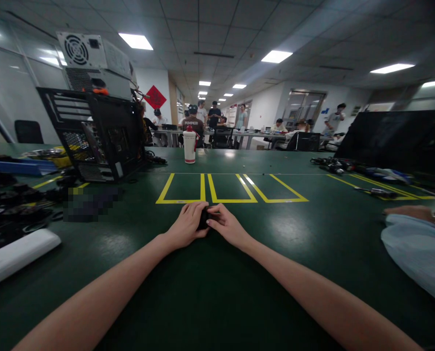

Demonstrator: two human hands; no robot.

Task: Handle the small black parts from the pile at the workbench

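Observation:
Between my two hands is a small black object (203,219), mostly covered by fingers; I cannot make out its kind. My left hand (188,222) wraps round it from the left, thumb underneath and fingers over the top. From the right, my right hand (227,224) pinches at it with thumb and forefinger. Both hands rest low over the green tabletop (217,292), just in front of the yellow tape outlines (232,200).
An open black computer case (104,131) carries power supplies (93,53) at left. A white bottle (190,146) stands beyond the tape. Cables (16,204) and a white bar (20,256) lie left. A co-worker's sleeve (414,248) and tools (376,192) are at right.

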